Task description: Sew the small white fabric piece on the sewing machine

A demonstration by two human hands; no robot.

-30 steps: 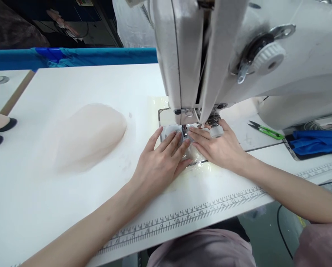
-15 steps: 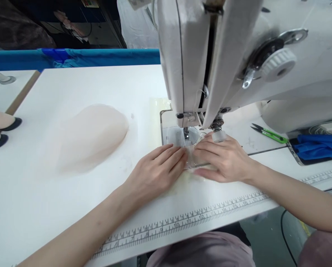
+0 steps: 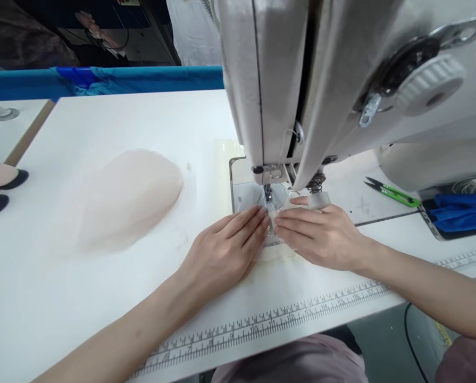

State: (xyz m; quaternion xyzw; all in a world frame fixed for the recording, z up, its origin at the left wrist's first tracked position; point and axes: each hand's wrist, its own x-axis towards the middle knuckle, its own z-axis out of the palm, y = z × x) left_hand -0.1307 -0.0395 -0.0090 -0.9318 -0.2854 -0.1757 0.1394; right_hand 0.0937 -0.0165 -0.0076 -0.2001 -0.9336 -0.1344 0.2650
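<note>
Both of my hands lie low over the metal needle plate [image 3: 242,198] of a sewing machine [image 3: 280,90]. My left hand [image 3: 226,247] is left of the presser foot [image 3: 268,192], its fingers stretched out and lying flat, fingertips just in front of the foot. From the other side my right hand [image 3: 327,234] reaches in, fingers extended toward the left fingertips, its thumb hidden. A narrow see-through strip [image 3: 270,227] shows in the small gap between the fingertips; I cannot make out what it is. The needle tip is too small to tell.
A sheer pale fabric piece [image 3: 134,199] lies on the white table [image 3: 102,298] at left. Green thread snips [image 3: 393,192] and a blue cloth [image 3: 461,211] are at right. A printed ruler [image 3: 253,327] runs along the front edge. Two black-tipped beige objects [image 3: 0,189] stick in at far left.
My right hand has shifted slightly toward the front, its fingers now straighter and closer to the left fingertips. The left hand has barely moved. The machine head looks larger and nearer in view.
</note>
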